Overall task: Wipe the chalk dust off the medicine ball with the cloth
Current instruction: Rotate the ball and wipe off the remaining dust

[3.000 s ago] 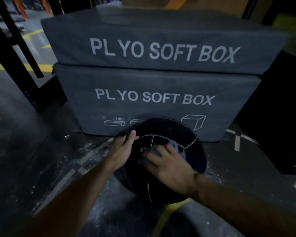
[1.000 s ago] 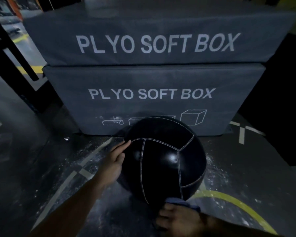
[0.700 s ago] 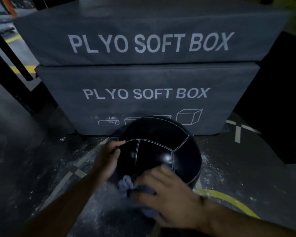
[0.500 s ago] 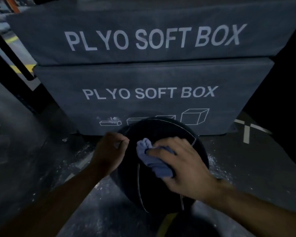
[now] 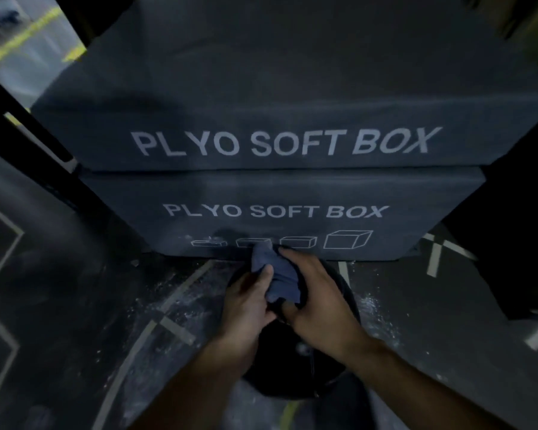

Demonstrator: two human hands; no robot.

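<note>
Both hands — left hand (image 5: pixel 248 305), right hand (image 5: pixel 316 301) — grip cloth (image 5: pixel 277 279) above medicine ball (image 5: pixel 295 367).

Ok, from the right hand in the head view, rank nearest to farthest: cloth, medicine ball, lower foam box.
1. Cloth: gripped by the right hand, left hand too.
2. Medicine ball: directly beneath.
3. Lower foam box: behind, beyond the ball.

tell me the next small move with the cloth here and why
Probably let the left hand release the cloth and steady the medicine ball, while the right hand presses the cloth back down. Both hands grip the bunched cloth above the ball, so nothing is wiping now.
</note>
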